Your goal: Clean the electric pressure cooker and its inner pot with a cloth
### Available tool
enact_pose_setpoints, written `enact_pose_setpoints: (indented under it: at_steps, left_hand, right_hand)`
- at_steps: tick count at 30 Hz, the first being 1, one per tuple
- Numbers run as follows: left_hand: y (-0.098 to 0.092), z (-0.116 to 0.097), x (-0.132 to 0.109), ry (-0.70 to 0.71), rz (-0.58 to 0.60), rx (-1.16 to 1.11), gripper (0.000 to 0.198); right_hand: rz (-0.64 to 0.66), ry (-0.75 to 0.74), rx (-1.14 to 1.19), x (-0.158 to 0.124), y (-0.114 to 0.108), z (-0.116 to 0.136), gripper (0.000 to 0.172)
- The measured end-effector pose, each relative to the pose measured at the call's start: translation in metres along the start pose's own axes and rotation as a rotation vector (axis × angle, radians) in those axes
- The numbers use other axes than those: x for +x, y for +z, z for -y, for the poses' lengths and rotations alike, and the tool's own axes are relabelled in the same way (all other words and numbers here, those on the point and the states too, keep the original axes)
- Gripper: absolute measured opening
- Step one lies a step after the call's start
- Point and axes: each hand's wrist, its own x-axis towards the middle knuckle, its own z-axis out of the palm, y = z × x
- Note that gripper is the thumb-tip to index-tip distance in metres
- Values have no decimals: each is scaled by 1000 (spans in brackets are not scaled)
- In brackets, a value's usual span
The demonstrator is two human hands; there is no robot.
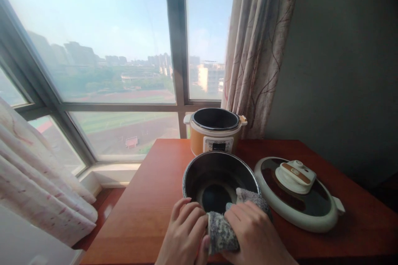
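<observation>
A dark inner pot (217, 165) with a shiny rim stands on the table near me, its inside facing up. My left hand (188, 230) is closed over the near left part of its rim, the thumb low on the outer side beside the cloth. My right hand (250, 227) is closed on a grey patterned cloth (221, 232), which is folded over the near rim. One end of the cloth sticks out past the right knuckles into the pot. The fingertips of my right hand are mostly hidden.
Behind the pot stands an electric pressure cooker body (199, 143), its top uncovered. A round cooker lid (314, 221) with a white knob lies to the right on the reddish wooden table (149, 198). Windows, curtains (258, 49) and a dark wall (336, 70) surround the table.
</observation>
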Motion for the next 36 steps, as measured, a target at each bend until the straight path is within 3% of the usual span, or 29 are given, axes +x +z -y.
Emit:
enact_pose_setpoints:
  at_steps: [5,9,15,19,23,29,32,36]
  left_hand:
    - [10,0,0,-117,-46,-164,19]
    - [12,8,4,-132,-110,-242,26]
    - [4,48,8,-96,-231,-313,39]
    - [-8,78,13,-51,-161,-449,46]
    - [-15,88,18,-53,-79,-437,41]
    - [-27,76,15,30,60,-238,24]
    - [-27,55,10,71,61,-132,20]
    - [-11,17,2,82,14,-3,16]
  right_hand:
    - [-27,-14,-8,-3,5,5,39]
    - [2,-73,8,-6,1,-2,44]
    - [145,-207,53,-3,-18,-23,47]
    - [294,-201,155,1,-34,-37,43]
    - [324,-156,181,3,-35,-40,43]
    - [223,-123,195,2,-29,-31,36]
    - [179,-106,165,3,-27,-25,35]
    - [159,-65,89,3,-22,-14,35]
